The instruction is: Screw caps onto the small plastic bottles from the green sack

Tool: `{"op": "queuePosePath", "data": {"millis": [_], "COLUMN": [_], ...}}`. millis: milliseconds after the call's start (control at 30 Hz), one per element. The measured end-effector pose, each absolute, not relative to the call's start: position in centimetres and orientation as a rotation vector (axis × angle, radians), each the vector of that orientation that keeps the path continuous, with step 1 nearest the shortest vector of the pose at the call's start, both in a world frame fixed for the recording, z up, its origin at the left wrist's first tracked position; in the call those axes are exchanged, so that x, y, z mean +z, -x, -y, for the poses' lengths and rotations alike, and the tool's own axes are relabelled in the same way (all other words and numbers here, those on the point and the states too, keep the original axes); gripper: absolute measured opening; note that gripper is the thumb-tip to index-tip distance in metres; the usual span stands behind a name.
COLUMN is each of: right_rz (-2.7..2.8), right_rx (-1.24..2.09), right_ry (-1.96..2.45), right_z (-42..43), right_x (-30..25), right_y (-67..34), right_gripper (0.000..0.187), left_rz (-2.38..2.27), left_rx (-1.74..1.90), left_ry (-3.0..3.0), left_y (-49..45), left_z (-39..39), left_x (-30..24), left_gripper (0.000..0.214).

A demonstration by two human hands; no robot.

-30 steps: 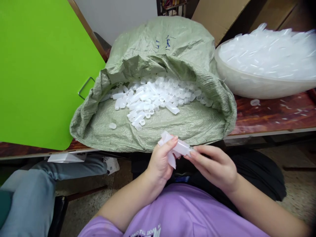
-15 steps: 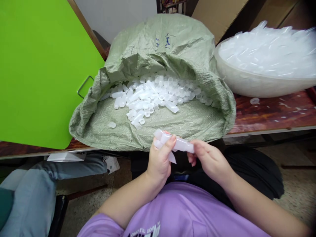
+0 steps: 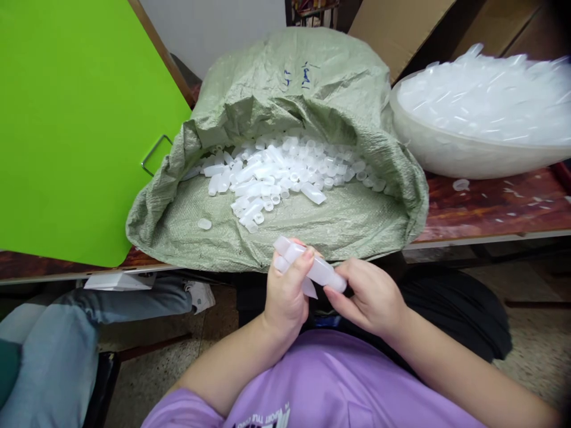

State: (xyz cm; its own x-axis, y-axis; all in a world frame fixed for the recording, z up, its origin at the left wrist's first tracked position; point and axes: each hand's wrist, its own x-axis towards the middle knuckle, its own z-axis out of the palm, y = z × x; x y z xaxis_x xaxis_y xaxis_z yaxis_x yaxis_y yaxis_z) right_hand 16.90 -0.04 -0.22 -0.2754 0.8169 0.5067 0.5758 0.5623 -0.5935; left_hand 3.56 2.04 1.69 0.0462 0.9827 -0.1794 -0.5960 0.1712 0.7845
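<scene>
My left hand (image 3: 288, 285) is closed around several translucent white plastic tubes, its thumb pressed on the longest one. That plastic tube (image 3: 320, 270) points right and slightly down. At its right end, my right hand (image 3: 370, 294) pinches it between thumb and fingers. Flat tapered ends of other pieces stick out above and below my left fist. Just beyond my hands, a green woven sack (image 3: 312, 229) lies with its mouth towards me. Inside it is a heap of small white plastic pieces (image 3: 272, 172), some long and flat-ended, some short rings.
A translucent bowl (image 3: 482, 160) heaped with white plastic pieces stands at the right on the red-brown table (image 3: 486, 208). A bright green board (image 3: 80, 131) with a metal handle fills the left. Cardboard (image 3: 397, 30) is behind. Another person's jeans-clad leg (image 3: 62, 351) is at lower left.
The long tube has tilted, its right end now lower. My right hand has shifted slightly left and its thumb has come up under the tube's end, closing the pinch.
</scene>
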Motion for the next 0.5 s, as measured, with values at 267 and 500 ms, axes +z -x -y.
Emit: {"op": "queuePosePath", "data": {"millis": [267,500], "right_rz": [1.5,1.877], "right_rx": [1.321,0.591], "right_ry": [1.005,1.456], "right_z": [0.4,-3.4], "right_x": [-1.3,2.2], "right_y": [-14.8,-19.3], "right_gripper": [0.036,0.025], "left_rz": [-0.796,-0.985], "left_rx": [1.26,1.245], "left_ry": [-0.603,-1.102], "left_y": [-2.7,-1.4], "left_z": [-2.4,-2.5], "left_x": [1.0,0.4], "left_gripper": [0.03,0.035]}}
